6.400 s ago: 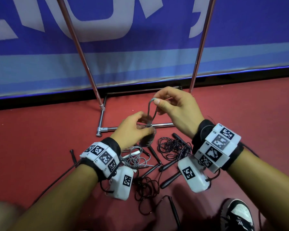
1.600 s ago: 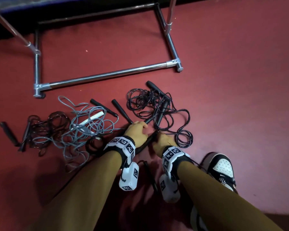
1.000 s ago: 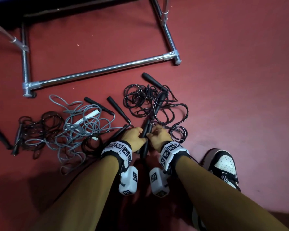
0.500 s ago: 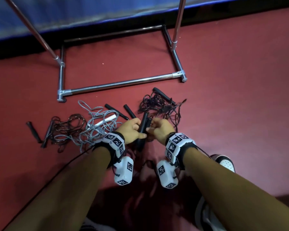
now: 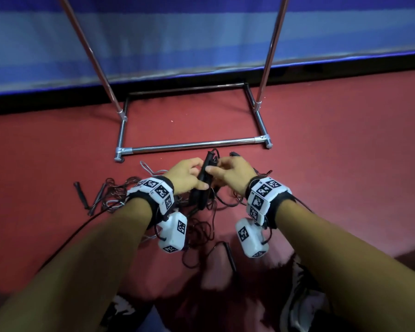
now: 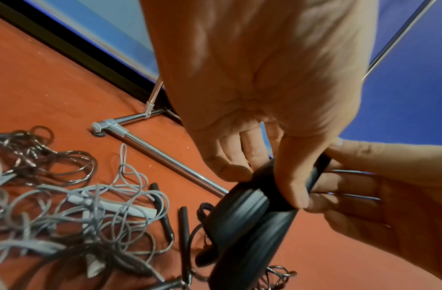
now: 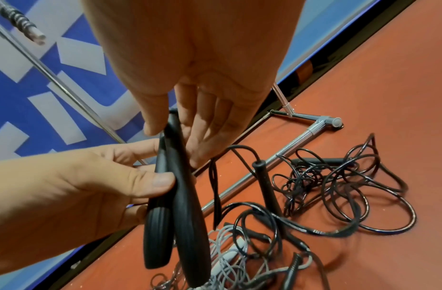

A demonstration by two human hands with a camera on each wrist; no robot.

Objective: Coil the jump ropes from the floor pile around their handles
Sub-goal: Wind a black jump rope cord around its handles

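1. The left hand (image 5: 185,174) grips the pair of black ribbed plastic jump-rope handles (image 5: 204,182) held side by side above the floor. Its thumb (image 6: 293,176) presses across the near face of the pair, and its fingers (image 6: 230,157) curl behind them.
2. The right hand (image 5: 233,173) pinches the upper end of the same pair. Its thumb (image 7: 155,113) sits on one side of the handle tops and its fingers (image 7: 207,121) on the other, only lightly bent.
3. The handles point away from the person, cord end uppermost. Their thicker butt ends hang below the left hand.
4. The black cord (image 7: 344,196) lies in loose loops on the red floor (image 5: 333,188) beneath and to the right of the right hand. Which loops belong to the held handles cannot be told.
5. The head view alone shows both tagged wristbands, the chrome tube rack base (image 5: 192,144) just beyond the hands, and a dark tangled rope with thin handles (image 5: 98,195) to the left of the left wrist.
6. The left wrist view alone shows a grey cord tangle with a white handle (image 6: 110,206) below and left of the left hand, and two loose black handles (image 6: 184,221) beside it.
7. The right wrist view alone shows another black handle (image 7: 264,182) lying just beyond the right hand, among the black loops, and white lettering on the blue banner (image 7: 53,109).
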